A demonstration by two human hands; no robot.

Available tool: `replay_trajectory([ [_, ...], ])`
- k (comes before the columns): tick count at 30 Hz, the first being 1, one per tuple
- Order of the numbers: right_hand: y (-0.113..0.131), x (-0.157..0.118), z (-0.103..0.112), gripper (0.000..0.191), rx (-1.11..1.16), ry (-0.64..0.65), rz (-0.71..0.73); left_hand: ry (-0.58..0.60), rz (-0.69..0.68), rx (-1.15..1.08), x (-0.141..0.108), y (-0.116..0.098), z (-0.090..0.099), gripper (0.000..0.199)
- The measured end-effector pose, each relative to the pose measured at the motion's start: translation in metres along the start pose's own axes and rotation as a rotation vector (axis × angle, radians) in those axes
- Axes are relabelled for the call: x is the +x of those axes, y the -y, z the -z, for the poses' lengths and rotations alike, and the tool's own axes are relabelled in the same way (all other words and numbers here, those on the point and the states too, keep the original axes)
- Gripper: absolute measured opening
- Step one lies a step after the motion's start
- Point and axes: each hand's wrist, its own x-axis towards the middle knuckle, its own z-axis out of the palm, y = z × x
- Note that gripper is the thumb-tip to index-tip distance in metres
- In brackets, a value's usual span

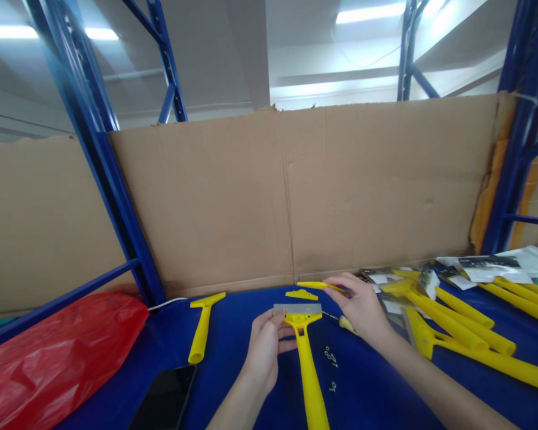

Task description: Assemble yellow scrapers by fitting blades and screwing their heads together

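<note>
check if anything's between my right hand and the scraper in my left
Yes, in this view a thin-shafted tool lies between your right hand and the scraper head. A loose yellow piece lies just beyond the blade.

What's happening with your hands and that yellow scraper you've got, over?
Left hand holds yellow scraper near its head. Right hand pinches yellow strip. Screwdriver and small loose parts lie close by.

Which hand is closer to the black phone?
Your left hand. It is to the right of the phone; your right hand is farther over to the right.
</note>
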Motion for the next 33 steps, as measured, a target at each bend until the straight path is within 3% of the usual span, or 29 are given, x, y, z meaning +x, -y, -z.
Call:
replay_trajectory([
  [5, 0.012, -0.022, -0.01, 0.017, 0.142, 0.058, 0.226, 0.005, -0.016, -0.019, 0.0, -0.001, 0.0, 0.018],
  [10, 0.005, -0.026, -0.013, 0.02, 0.143, 0.084, 0.204, 0.035, -0.021, -0.037, 0.0, -0.001, 0.0, 0.019],
  [13, 0.006, -0.028, -0.011, 0.024, 0.173, 0.164, 0.2, 0.037, -0.022, -0.047, -0.001, -0.002, 0.001, 0.02],
  [18, 0.011, -0.033, -0.007, 0.025, 0.317, 0.291, 0.112, 0.041, -0.005, -0.055, -0.001, -0.002, 0.001, 0.02],
  [27, 0.004, -0.027, -0.012, 0.031, 0.547, 0.289, -0.126, 0.087, 0.025, -0.052, -0.003, -0.005, 0.0, 0.02],
  [33, 0.001, -0.025, -0.012, 0.033, 0.55, 0.333, -0.251, 0.123, 0.078, -0.04, -0.003, -0.006, 0.002, 0.02],
])
